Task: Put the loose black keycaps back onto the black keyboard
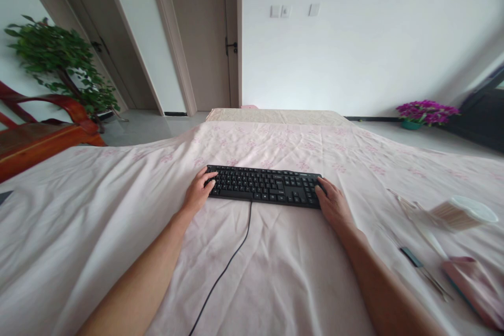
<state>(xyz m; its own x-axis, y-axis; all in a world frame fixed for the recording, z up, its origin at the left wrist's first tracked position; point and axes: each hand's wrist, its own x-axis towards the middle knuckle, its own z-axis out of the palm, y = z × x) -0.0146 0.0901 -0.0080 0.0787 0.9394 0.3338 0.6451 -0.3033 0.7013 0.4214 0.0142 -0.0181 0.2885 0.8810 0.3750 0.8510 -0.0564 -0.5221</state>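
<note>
A black computer keyboard lies on the pale floral cloth in front of me. My left hand grips its left end, with the thumb and a finger over the keys at that corner. At the other end, my right hand holds the right edge, its thumb near the number keys and the fingers along the far side. The fingertips under the ends are hidden. A thin black cable runs from the keyboard's near edge towards me.
On the cloth at right are a clear tub of cotton swabs, a thin tool with a dark handle and a folded pink cloth. A wooden chair, a leafy plant and purple flowers stand beyond.
</note>
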